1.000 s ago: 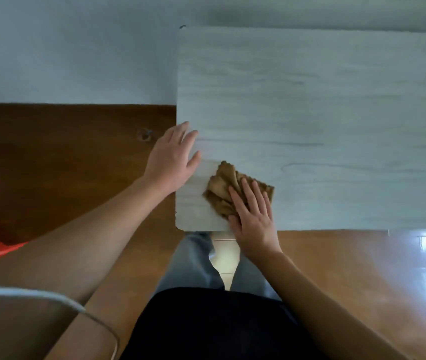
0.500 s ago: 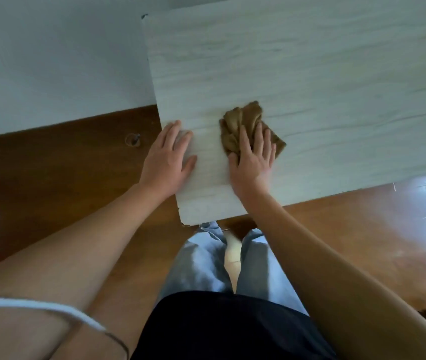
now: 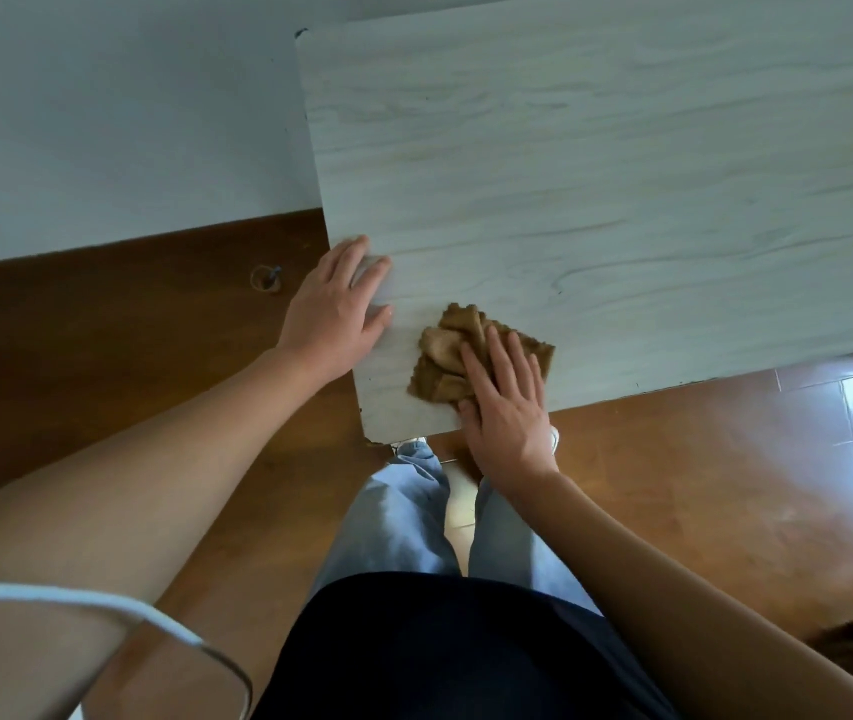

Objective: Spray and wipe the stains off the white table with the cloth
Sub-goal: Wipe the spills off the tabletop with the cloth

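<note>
Presently the right hand [image 3: 510,407] lies flat on the brown cloth [image 3: 453,358], its fingers [image 3: 502,356] extended and slightly spread, pressing the cloth down rather than gripping it. The cloth is crumpled and folded, resting on the white bench [image 3: 595,174] close to the near left corner, just inside the near edge. Part of the cloth shows to the left of and beyond the fingers; the remainder is covered by the hand.

Left hand [image 3: 336,314] is placed palm down on the left edge of the bench, fingers open and together, holding nothing; the fingertips are blurred. The two hands are near each other but apart, with bare bench surface between them.

Bench top shows a pale wood-grain pattern; no distinct stain can be made out. Brown wooden floor [image 3: 128,356] lies below the bench, with a white wall [image 3: 102,122] beyond. The person's grey trousers [image 3: 398,522] and dark top [image 3: 440,652] appear at the lower centre
</note>
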The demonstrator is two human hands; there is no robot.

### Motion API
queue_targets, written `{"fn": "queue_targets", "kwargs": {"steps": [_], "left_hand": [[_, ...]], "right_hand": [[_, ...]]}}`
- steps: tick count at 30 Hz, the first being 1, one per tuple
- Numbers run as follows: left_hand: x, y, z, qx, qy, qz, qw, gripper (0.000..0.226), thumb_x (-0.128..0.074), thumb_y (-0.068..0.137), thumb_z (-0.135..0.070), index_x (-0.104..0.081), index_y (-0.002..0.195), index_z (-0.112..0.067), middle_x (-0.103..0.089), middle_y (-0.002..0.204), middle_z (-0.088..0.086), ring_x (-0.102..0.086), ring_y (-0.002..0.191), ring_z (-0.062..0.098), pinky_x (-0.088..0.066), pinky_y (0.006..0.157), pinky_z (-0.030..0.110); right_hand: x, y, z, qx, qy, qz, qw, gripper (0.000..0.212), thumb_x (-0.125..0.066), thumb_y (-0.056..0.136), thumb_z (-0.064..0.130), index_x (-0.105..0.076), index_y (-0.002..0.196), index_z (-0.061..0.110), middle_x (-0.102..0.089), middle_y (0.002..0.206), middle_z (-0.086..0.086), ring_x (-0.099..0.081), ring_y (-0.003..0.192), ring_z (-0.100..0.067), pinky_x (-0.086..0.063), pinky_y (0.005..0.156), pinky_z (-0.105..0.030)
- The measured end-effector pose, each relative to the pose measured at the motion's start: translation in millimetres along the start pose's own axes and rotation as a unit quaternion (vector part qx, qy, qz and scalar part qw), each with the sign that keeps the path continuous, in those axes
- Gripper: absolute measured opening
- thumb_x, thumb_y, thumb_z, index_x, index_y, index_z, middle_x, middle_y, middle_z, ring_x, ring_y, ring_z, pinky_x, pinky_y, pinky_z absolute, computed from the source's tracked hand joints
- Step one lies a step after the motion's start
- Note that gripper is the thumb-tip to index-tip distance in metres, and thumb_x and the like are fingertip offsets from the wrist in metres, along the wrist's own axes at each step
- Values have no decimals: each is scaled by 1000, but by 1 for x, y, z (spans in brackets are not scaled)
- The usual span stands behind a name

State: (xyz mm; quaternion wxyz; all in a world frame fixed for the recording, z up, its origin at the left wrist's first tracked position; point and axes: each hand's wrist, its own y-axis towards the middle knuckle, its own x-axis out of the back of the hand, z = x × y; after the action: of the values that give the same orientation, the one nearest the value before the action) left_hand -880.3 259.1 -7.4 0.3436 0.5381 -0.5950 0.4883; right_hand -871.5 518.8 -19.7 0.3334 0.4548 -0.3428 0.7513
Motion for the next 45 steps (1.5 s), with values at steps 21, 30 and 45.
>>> {"fn": "queue_targets", "kwargs": {"steps": [21, 30, 45], "left_hand": [[-6, 13, -60, 6, 16, -11, 1000, 57, -50, 100, -40, -46, 146, -6, -35, 157, 23, -34, 145, 43, -39, 114, 55], [-36, 29, -163, 60, -25, -11, 998, 53, -52, 101, -35, -48, 146, -7, -35, 159, 22, -33, 146, 41, -35, 116, 53], [-54, 43, -198, 196, -40, -2, 980, 76, -75, 83, -51, -45, 139, -9, -31, 158, 19, -24, 149, 38, -31, 119, 52]], "right_hand": [[47, 53, -99, -250, 12, -41, 967, 66, -36, 103, 46, -15, 161, 23, -4, 169, -5, 4, 156, -26, -1, 126, -45], [50, 16, -111, -129, -5, 7, 992, 65, -38, 102, 37, -16, 161, 24, -4, 169, -8, 6, 155, -30, 2, 126, -48], [103, -17, -285, -169, 10, -14, 986, 67, -38, 102, 47, -16, 161, 24, -3, 169, -3, 6, 156, -24, 1, 126, -43]]}}
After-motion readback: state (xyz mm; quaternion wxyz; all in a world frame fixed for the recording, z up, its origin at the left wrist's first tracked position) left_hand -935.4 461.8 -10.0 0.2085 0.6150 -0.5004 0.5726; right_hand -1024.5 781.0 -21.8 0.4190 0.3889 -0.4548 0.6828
